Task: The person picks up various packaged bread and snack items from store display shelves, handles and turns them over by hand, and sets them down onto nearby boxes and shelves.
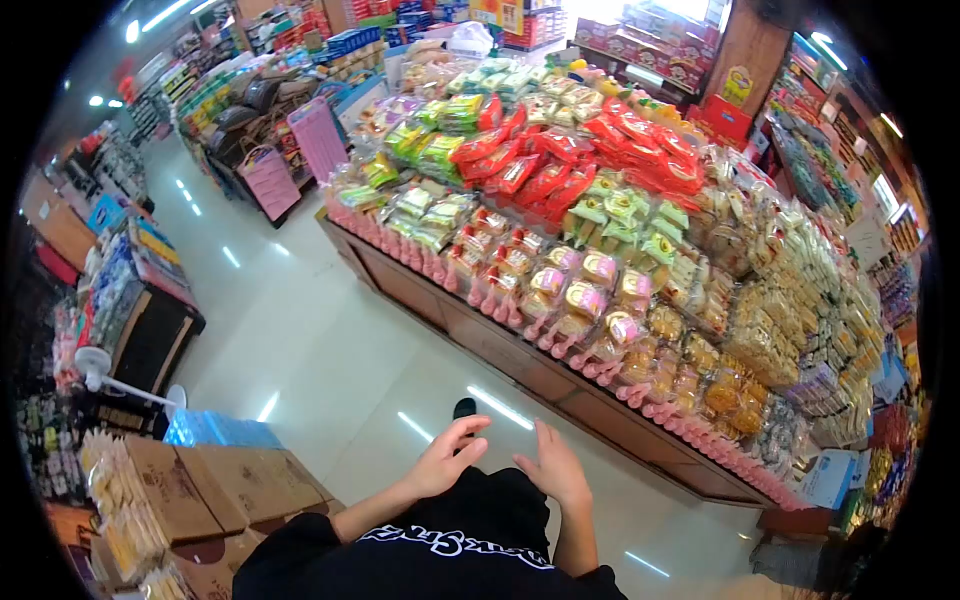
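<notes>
Both hands are held out in front of the black shirt (430,560) with white lettering, above the shiny floor. My left hand (450,458) has its fingers apart and holds nothing. To its right, my right hand (553,465) is also empty, fingers spread, not touching the other hand. Nearest to both is the long wooden display counter (490,345), its top heaped with wrapped snacks. Red packets (630,145) lie toward its back, green ones (620,215) in the middle and round packaged cakes (585,298) near the front edge, along a pink ruffled trim.
Cardboard boxes (185,490) with packets are stacked at the lower left, a blue pack (220,430) behind them. Another display stand (150,310) is at the left. Pink sheets (268,182) hang on a far counter. A wooden pillar (745,55) rises behind the snacks.
</notes>
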Motion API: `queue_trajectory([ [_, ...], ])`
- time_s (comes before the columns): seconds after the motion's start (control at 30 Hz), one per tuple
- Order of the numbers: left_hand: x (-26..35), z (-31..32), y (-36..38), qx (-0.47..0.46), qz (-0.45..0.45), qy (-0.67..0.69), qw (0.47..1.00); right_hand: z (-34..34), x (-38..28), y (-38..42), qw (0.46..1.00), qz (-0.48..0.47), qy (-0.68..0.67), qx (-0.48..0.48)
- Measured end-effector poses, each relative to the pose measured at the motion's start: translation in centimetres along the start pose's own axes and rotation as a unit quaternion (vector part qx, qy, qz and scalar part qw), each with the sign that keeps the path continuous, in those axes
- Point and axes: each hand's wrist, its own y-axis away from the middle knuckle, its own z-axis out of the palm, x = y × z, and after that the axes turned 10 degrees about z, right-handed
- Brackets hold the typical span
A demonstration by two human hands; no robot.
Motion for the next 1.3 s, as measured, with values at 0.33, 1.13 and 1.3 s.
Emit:
queue_trajectory([
  [0.33,0.3,-6.8,-11.4,-0.011,0.003,0.007,1.000,-6.5,-1.2,-8.5,0.987,0.150,0.048,0.034],
  [1.13,-6.4,8.8,-39.6,-0.148,-0.137,-0.012,0.979,-16.0,11.9,-22.9,0.936,0.189,-0.074,0.288],
  [1.3,-10.1,13.9,-43.6,-0.134,-0.035,-0.172,0.975,-15.0,17.6,-27.6,0.927,0.105,-0.089,0.350],
])
